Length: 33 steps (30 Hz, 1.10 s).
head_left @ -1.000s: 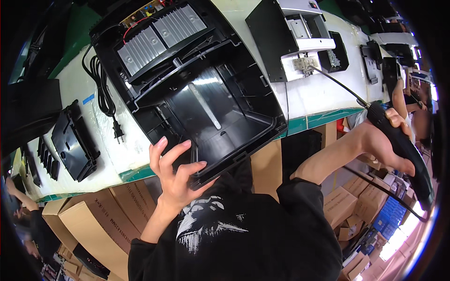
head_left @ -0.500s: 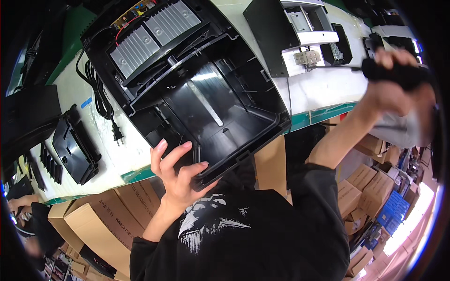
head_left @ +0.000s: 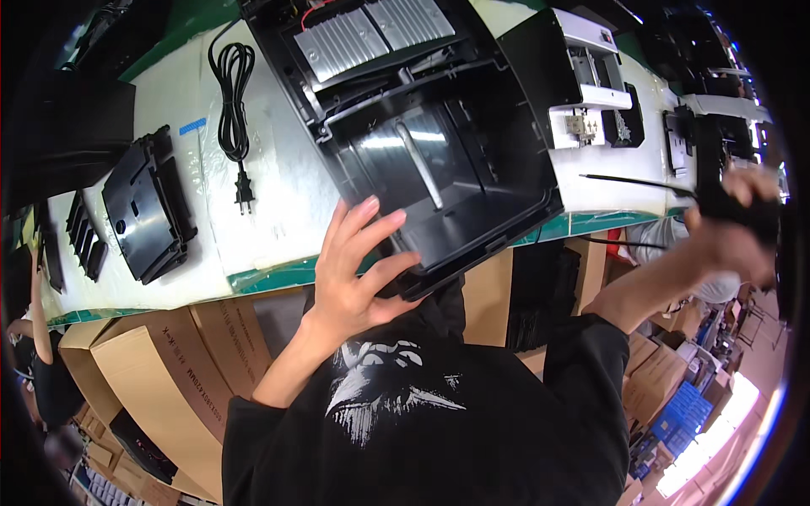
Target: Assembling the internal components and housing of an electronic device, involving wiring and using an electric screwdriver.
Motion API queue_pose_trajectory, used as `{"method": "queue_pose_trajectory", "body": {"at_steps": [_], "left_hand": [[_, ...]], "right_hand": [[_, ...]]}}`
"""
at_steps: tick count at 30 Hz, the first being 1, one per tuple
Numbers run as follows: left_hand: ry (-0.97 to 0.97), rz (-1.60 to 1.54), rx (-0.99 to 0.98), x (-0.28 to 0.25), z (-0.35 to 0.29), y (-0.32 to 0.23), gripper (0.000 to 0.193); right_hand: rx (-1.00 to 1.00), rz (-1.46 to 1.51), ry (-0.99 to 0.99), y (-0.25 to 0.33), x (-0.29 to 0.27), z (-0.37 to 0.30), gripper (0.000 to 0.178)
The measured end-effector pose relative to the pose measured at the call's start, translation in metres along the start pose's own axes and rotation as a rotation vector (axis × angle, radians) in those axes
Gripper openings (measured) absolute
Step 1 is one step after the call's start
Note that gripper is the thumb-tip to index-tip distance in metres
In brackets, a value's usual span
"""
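Glossy black plastic housing with ribbed bare metal plates; smooth white desk; matt brown cardboard boxes.

Assembly-line workshop: long white workbench, black plastic housings, power cord, cardboard cartons beneath.

left hand at frame centre, fingers spread, palm pressed flat, forearm rising from below. right hand at right edge, fist clenched, arm bent.
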State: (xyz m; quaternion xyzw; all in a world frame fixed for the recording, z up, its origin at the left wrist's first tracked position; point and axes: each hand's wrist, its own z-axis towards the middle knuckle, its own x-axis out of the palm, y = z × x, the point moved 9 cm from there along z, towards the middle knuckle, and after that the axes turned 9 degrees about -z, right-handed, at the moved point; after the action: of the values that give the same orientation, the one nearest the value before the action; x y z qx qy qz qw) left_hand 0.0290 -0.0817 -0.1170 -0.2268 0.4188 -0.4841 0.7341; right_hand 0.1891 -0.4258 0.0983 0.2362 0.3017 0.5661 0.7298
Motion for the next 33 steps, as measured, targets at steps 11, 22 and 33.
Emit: {"method": "queue_pose_trajectory", "body": {"at_steps": [11,22,33], "left_hand": [[0.025,0.029,-0.016,0.012,0.009,-0.002,0.046],[0.008,-0.032,-0.024,0.008,0.008,-0.002,0.052],[0.020,-0.047,-0.027,0.012,0.011,-0.003,0.052]], "right_hand": [[-0.263,0.604,0.184,0.156,-0.061,-0.075,0.032],[0.007,0.654,0.161,0.094,0.139,-0.113,0.043],[0.071,0.428,0.510,0.075,0.203,-0.146,0.063]]}}
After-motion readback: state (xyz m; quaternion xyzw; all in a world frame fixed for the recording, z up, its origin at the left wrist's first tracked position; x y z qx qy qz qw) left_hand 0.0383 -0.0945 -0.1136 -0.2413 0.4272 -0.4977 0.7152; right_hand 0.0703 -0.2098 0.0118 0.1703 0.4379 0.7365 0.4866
